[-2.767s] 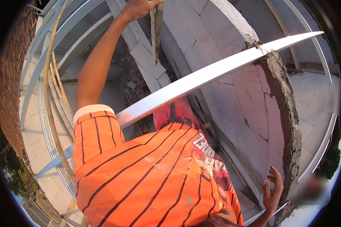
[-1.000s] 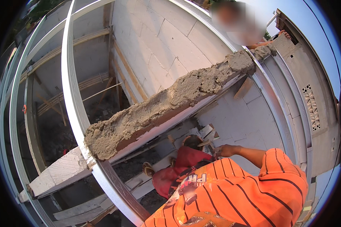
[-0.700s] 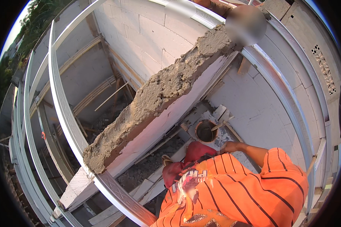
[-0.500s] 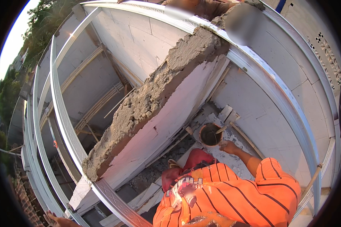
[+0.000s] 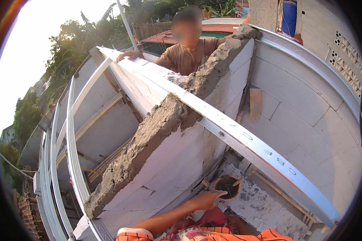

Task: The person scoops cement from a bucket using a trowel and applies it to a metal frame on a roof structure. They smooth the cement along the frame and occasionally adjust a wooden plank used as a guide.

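My left hand (image 5: 207, 199) reaches from the lower edge to the near rim of a round bucket (image 5: 222, 190) of dark contents with a stick in it; its index finger is stretched out, and whether it touches the rim I cannot tell. My right hand is hidden low among my orange striped clothing. Above the bucket, a long galvanized metal channel (image 5: 245, 142) crosses diagonally over a block wall topped with rough grey mortar (image 5: 138, 142). Across the wall, a co-worker (image 5: 183, 60) in a brown shirt rests a hand on the channel's far end.
More metal channels (image 5: 71, 120) and wooden battens (image 5: 98, 116) span the bay at left. A pale block wall (image 5: 305, 132) curves along the right, with a blue barrel (image 5: 288, 18) behind it. A board with white debris (image 5: 261, 205) lies below beside the bucket.
The view has tilted up, showing the co-worker and trees. My left hand has moved from the lower left corner to the bucket; my right hand, earlier beside the bucket, is now hidden.
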A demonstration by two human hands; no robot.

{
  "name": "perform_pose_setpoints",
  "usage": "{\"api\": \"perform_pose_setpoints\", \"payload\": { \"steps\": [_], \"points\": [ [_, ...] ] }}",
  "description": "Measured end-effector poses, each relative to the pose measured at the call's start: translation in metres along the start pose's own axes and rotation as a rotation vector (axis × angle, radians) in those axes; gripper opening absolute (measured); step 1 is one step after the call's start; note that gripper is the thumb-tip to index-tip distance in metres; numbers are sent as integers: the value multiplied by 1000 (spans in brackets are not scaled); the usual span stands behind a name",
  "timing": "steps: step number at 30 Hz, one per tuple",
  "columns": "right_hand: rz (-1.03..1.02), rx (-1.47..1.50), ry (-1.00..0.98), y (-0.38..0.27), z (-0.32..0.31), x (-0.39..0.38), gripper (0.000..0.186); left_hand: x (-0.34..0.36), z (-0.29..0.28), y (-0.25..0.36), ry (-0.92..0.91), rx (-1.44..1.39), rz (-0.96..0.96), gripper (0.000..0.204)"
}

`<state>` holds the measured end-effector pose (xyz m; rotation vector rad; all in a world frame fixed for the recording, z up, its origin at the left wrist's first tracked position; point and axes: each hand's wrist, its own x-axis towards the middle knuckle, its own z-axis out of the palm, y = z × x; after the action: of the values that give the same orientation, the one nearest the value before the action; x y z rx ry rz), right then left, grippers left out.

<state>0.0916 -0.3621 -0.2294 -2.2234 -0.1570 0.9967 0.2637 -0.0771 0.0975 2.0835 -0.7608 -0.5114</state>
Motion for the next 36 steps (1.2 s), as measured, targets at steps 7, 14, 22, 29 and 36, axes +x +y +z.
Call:
{"api": "perform_pose_setpoints", "payload": {
  "steps": [7,14,22,29,36],
  "points": [
    [239,244,33,-25,-14,1,34,-38,98,-157,-320,-112,-399,57],
    [391,635,194,-71,-20,-4,33,-108,97,-158,-511,-325,-398,52],
    [439,703,249,-75,7,-33,33,-137,101,-143,-659,-434,-298,47],
    [452,753,268,-75,35,-47,33,-161,105,-174,-557,-389,-371,43],
    [469,806,292,-79,46,-57,33,-165,97,-200,-414,-362,-507,40]
  ]
}}
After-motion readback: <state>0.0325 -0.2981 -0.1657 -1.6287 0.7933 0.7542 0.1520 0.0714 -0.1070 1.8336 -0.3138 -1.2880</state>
